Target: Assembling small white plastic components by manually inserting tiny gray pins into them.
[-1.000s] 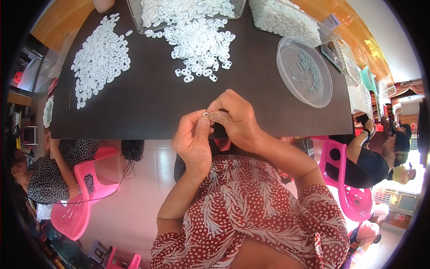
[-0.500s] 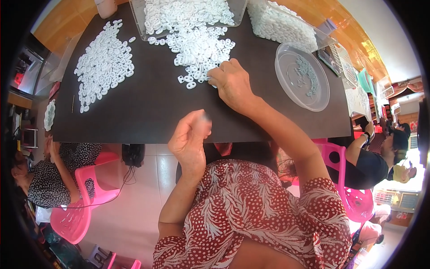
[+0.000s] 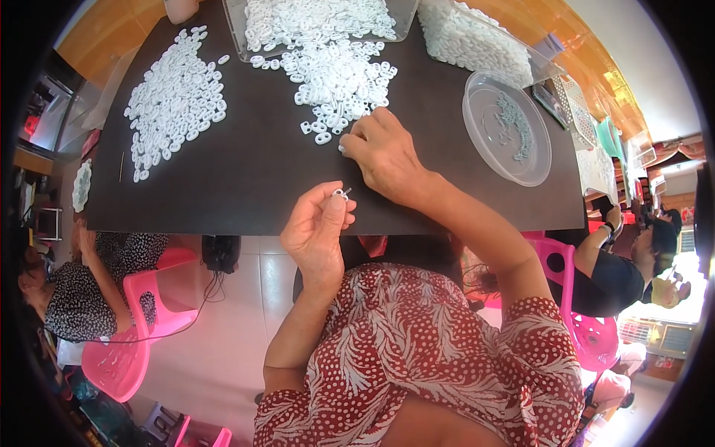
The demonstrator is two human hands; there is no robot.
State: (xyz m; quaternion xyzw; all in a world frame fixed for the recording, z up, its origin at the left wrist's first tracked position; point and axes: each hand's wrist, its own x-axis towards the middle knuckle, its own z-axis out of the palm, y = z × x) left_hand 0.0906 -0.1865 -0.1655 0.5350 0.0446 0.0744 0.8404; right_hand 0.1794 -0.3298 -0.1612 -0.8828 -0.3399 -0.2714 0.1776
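At the frame's centre, the left hand (image 3: 316, 234) pinches a white piece (image 3: 339, 194) and pin (image 3: 348, 190); above, the right hand's (image 3: 386, 159) curled fingers seem closed on a second piece (image 3: 342, 148), near the pile (image 3: 335, 80). This looks like picking up; the next move calls for careful lining-up.

This 1 view comes from the left of 2 wide fisheye cameras worn side by side on the person's head. It looks steeply down and ahead, over the red patterned top (image 3: 417, 335) and onto the dark table (image 3: 257, 167), whose near edge crosses the middle. The clothing sits close below the lens; the left hand (image 3: 316, 235) and right hand (image 3: 391, 160) lie farther out, near the center. The lens takes in 1 pink chair (image 3: 112, 365) at the left and another (image 3: 596, 339) at the right (straight edges bow toward the black, rounded rim). The view is upright and unmirrored.
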